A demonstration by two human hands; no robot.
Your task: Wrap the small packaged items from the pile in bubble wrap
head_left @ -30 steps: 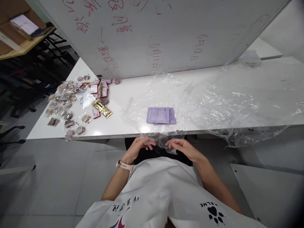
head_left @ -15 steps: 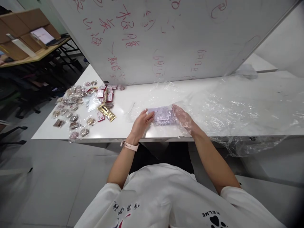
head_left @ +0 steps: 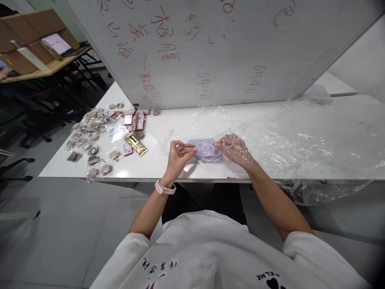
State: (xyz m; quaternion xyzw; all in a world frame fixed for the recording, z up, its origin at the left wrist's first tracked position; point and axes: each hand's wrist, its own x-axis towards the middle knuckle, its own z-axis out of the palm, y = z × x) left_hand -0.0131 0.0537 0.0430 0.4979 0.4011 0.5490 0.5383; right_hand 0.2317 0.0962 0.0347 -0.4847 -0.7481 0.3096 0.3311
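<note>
A flat lilac pack (head_left: 207, 149) lies on the white table in front of me, with clear plastic film (head_left: 279, 140) over it. At its left end, my left hand (head_left: 179, 157) has thumb and index finger pinched together on what looks like the film. From the right, my right hand (head_left: 236, 150) is covered by a layer of the film, its fingers closed on the film at the pack's right end. The film spreads widely to the right and hangs over the table's front edge. What is inside the pack cannot be made out.
On the table's left lie several small wrapped snacks (head_left: 94, 149), a gold packet (head_left: 136, 144), red-and-white packets (head_left: 128, 149) and a white sheet or bag (head_left: 119, 132). A whiteboard (head_left: 186, 48) with red writing stands along the back edge. Cardboard partitions (head_left: 39, 30) stand on a farther table.
My left fingers have drawn together from lying along the pack's left side. My right hand has curled from a flatter pose into a pinch. The pack has barely moved.
</note>
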